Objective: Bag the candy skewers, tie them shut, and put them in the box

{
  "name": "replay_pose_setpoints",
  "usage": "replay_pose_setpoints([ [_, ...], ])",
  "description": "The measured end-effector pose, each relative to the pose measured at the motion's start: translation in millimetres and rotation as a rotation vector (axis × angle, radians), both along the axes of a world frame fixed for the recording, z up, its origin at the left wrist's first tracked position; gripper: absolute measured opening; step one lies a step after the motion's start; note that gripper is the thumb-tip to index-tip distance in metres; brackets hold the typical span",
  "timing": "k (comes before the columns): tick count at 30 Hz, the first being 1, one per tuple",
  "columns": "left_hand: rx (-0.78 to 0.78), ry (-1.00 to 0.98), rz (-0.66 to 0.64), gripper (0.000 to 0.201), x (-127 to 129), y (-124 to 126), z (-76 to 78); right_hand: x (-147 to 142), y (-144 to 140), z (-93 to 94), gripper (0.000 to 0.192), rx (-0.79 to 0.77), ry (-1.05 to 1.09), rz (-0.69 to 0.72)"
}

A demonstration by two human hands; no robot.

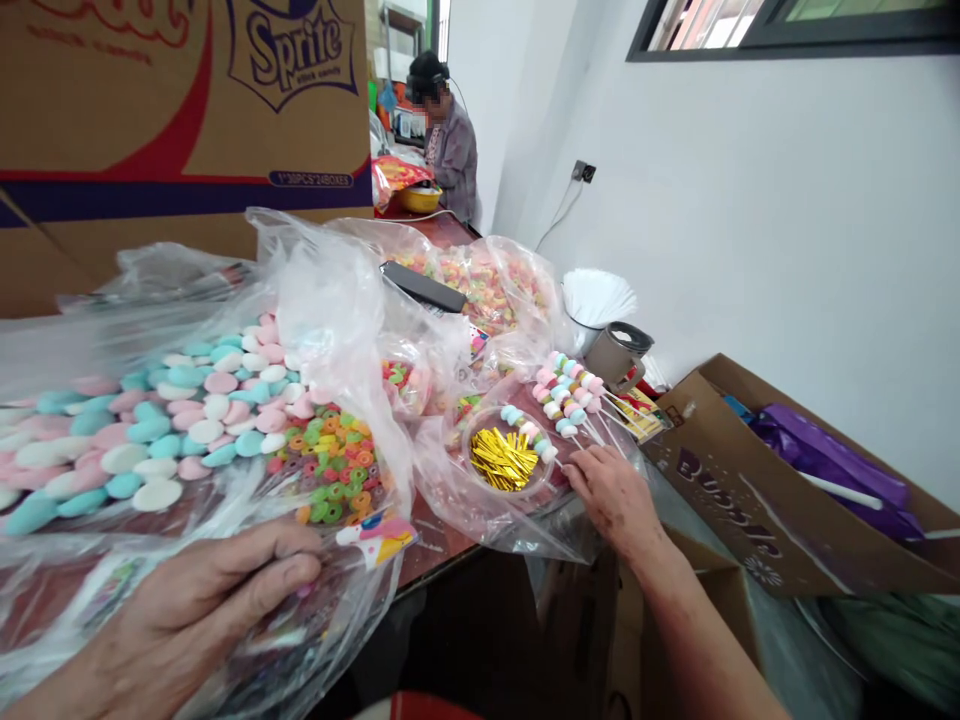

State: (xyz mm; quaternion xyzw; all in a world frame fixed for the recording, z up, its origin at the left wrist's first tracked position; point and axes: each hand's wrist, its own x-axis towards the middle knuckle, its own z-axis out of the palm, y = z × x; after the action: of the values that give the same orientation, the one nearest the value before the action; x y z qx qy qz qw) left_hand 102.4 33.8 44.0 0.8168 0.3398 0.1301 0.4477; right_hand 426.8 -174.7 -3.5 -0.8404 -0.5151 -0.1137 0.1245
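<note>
My right hand (611, 500) is closed on the stick end of a candy skewer (525, 430), threaded with pale blue, white and pink pieces. The skewer lies across a round clear tub (480, 480) of gold twist ties (502, 460). Beyond that hand several finished-looking candy skewers (566, 390) are piled with white sticks pointing right. My left hand (202, 600) hovers low over clear plastic, thumb and forefinger pinched together; what they hold is unclear. Nearest it are ring gummies (337, 465) and a heap of pastel marshmallow-like discs (202, 400).
A big cardboard box (187, 120) stands at back left. Behind the tub lie a bag of gummies (495, 285) and a dark flat object (424, 287). A lidded mug (619, 355) and an open box (750, 490) are at right. Another person (454, 150) works at the far end.
</note>
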Motion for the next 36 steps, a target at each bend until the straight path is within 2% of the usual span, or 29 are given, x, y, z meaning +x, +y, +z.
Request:
replay_pose_setpoints([
  [3,-0.064,-0.015,0.06,0.032,4.3,-5.5,5.5,-2.9,1.3,-1.7,0.022,0.001,-0.007,0.035],
  [5,-0.082,-0.013,0.053,0.031,5.5,-7.6,7.8,-2.4,0.9,-3.5,0.023,0.023,-0.012,0.032],
  [11,-0.124,0.02,-0.063,0.034,0.4,0.1,6.4,5.8,-7.1,-0.8,0.029,0.217,-0.057,-0.187],
  [14,-0.156,0.022,-0.136,0.035,-3.8,7.8,0.8,2.9,-13.7,12.8,0.027,0.35,-0.02,-0.19],
  [17,-0.198,-0.062,-0.182,0.039,-8.2,12.7,-6.6,-10.8,-16.7,30.5,0.016,0.502,0.119,0.023],
  [19,-0.242,-0.098,-0.179,0.037,-10.3,13.1,-8.7,-23.9,-15.1,42.3,0.012,0.494,0.168,0.203],
  [23,-0.344,-0.16,-0.147,0.034,-11.4,9.4,-3.7,-47.0,-4.2,62.1,0.019,0.427,0.202,0.477],
  [29,-0.472,-0.22,-0.173,0.031,-14.9,9.2,-0.1,-55.2,13.1,71.9,0.021,0.387,0.081,0.622],
  [36,-0.422,-0.114,-0.18,0.036,-15.3,12.8,-0.3,-50.7,12.9,67.9,0.022,0.344,-0.034,0.672],
])
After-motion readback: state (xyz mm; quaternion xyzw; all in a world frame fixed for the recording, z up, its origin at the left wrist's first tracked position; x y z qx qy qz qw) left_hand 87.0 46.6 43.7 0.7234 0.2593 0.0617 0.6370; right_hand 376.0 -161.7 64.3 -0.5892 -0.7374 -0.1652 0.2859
